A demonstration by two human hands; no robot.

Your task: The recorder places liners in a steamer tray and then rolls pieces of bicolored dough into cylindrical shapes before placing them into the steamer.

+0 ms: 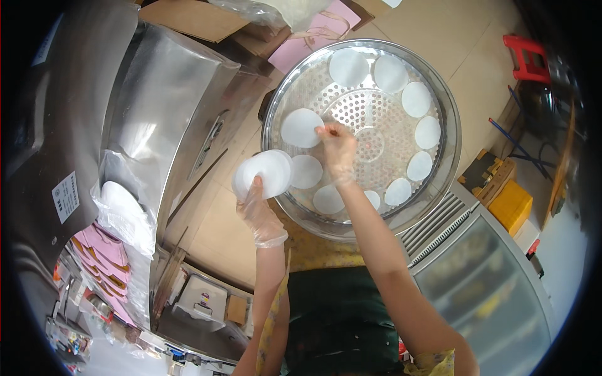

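Observation:
A large round metal steamer tray point(384, 119) with a perforated bottom stands in front of me. Several white paper rounds point(416, 99) lie in a ring along its inner wall. In a clear plastic glove, my left hand point(259, 219) grips a stack of paper rounds point(276, 164) just left of the tray, thumb on top. My right hand point(339, 153) reaches over the tray and pinches the edge of one paper round point(300, 128) at the tray's left side. Whether that round rests on the tray bottom I cannot tell. My right forearm partly covers the near rounds.
Stainless steel equipment point(166, 94) stands at the left, with a plastic bag of white rounds point(123, 210) beside it. A glass-topped chest point(489, 276) is at the near right. A red stool point(527, 57) stands farther back; cardboard point(191, 19) lies at the far left.

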